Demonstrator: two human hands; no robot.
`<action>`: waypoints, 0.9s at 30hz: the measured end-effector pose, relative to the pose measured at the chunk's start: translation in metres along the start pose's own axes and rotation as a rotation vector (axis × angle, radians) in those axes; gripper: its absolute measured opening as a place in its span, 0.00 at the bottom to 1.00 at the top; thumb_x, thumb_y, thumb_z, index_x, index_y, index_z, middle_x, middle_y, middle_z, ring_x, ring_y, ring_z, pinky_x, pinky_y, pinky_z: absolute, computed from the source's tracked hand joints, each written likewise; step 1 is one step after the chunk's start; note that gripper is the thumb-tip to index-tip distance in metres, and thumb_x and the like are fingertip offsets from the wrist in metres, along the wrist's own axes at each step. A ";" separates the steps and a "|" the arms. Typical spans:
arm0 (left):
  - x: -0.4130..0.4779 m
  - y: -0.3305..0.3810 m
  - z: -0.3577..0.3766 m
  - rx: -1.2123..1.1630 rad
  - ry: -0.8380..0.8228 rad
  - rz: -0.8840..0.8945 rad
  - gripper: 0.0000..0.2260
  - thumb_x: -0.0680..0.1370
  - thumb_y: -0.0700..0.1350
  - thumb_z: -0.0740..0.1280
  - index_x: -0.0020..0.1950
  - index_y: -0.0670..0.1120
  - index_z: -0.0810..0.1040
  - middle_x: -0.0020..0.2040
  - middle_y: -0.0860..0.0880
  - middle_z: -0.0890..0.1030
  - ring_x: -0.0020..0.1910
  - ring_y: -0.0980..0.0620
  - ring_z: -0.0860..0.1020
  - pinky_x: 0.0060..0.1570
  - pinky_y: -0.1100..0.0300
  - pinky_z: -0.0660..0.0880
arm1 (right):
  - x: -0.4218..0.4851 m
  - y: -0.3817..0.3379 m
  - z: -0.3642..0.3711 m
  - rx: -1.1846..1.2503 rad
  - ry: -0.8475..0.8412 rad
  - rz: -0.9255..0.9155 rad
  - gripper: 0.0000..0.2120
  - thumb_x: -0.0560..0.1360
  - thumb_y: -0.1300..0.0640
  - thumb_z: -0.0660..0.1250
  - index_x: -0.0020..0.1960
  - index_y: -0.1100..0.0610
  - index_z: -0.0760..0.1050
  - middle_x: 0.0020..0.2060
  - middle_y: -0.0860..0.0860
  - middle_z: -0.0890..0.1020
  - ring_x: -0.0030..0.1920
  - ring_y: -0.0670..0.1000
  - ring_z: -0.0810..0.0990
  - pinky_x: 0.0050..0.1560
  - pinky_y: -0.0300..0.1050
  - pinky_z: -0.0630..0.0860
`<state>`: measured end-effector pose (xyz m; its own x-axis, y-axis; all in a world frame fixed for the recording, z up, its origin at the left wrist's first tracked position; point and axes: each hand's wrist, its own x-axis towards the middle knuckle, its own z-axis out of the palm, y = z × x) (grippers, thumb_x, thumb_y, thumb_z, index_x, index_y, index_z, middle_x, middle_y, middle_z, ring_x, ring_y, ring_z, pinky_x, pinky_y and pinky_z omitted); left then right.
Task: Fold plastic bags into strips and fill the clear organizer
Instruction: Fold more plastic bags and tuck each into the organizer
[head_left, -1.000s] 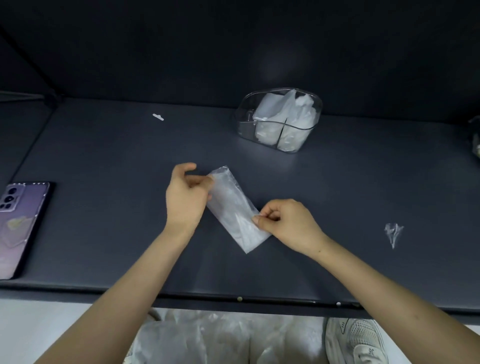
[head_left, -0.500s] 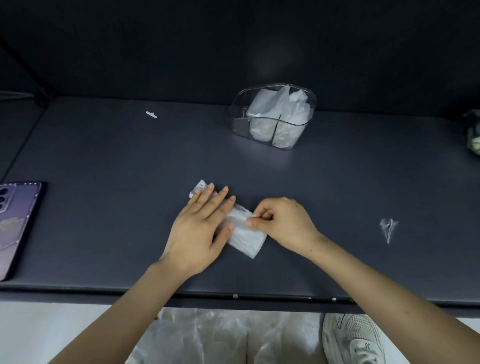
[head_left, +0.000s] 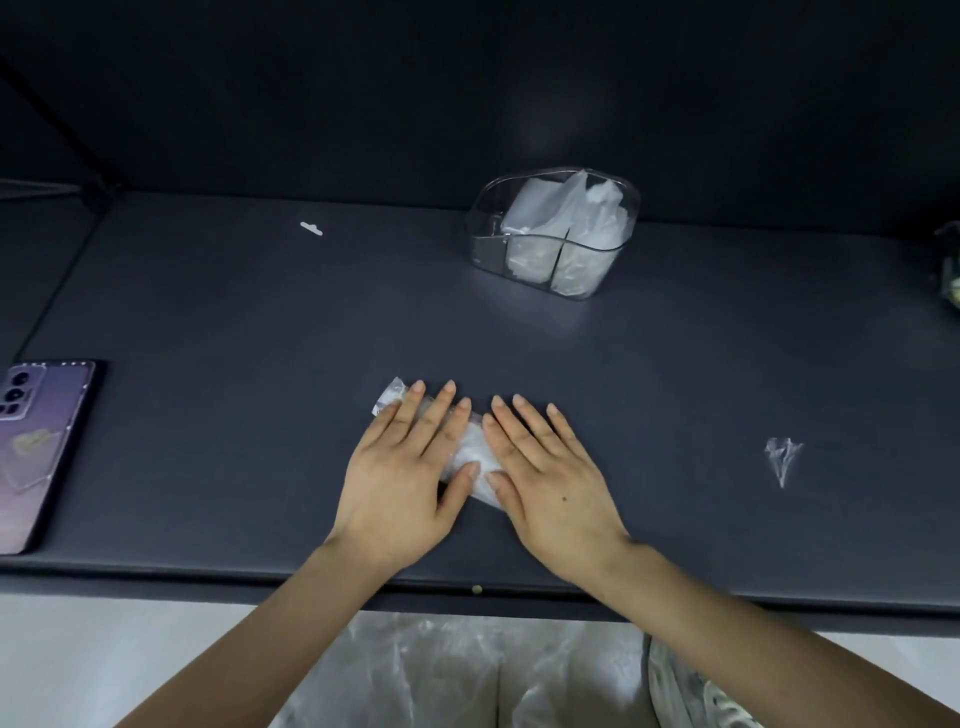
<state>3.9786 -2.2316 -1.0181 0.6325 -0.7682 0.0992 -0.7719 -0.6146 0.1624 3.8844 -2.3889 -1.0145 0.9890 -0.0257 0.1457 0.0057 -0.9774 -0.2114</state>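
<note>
Lying crinkled under both flat palms, the translucent white folded plastic bag (head_left: 469, 453) peeks between left hand (head_left: 406, 486) and right hand (head_left: 555, 486), fingers straight, pressing it down

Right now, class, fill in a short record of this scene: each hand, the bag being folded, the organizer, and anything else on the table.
Left hand: flat, fingers straight, pressing on the folded plastic bag
Right hand: flat beside the left, pressing the same bag
Bag: lies on the table, mostly covered by both hands
Clear organizer: at the far side, holds white bags, untouched
Other items: phone at left edge; plastic scrap at right
</note>
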 end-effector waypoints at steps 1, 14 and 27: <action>-0.002 0.001 0.000 0.000 -0.002 -0.006 0.25 0.80 0.56 0.55 0.72 0.43 0.71 0.72 0.44 0.71 0.72 0.42 0.67 0.68 0.47 0.64 | -0.002 0.002 0.003 -0.017 -0.037 -0.002 0.26 0.84 0.50 0.43 0.70 0.62 0.69 0.70 0.56 0.71 0.72 0.55 0.68 0.71 0.55 0.60; -0.004 -0.009 0.002 -0.008 -0.018 0.110 0.22 0.83 0.49 0.49 0.75 0.42 0.64 0.75 0.46 0.65 0.76 0.48 0.59 0.75 0.53 0.51 | -0.002 0.014 -0.001 -0.120 -0.211 -0.065 0.25 0.82 0.49 0.46 0.75 0.58 0.61 0.75 0.54 0.63 0.76 0.54 0.58 0.71 0.60 0.54; -0.007 -0.004 0.003 0.050 -0.042 0.067 0.23 0.83 0.50 0.49 0.75 0.41 0.65 0.75 0.44 0.65 0.75 0.46 0.62 0.72 0.50 0.55 | -0.029 0.037 -0.022 -0.013 -0.013 0.170 0.29 0.83 0.43 0.43 0.69 0.59 0.71 0.69 0.56 0.73 0.70 0.57 0.70 0.68 0.56 0.60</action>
<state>3.9768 -2.2248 -1.0222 0.5771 -0.8140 0.0665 -0.8152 -0.5692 0.1073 3.8530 -2.4291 -1.0058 0.9773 -0.1887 0.0967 -0.1640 -0.9618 -0.2193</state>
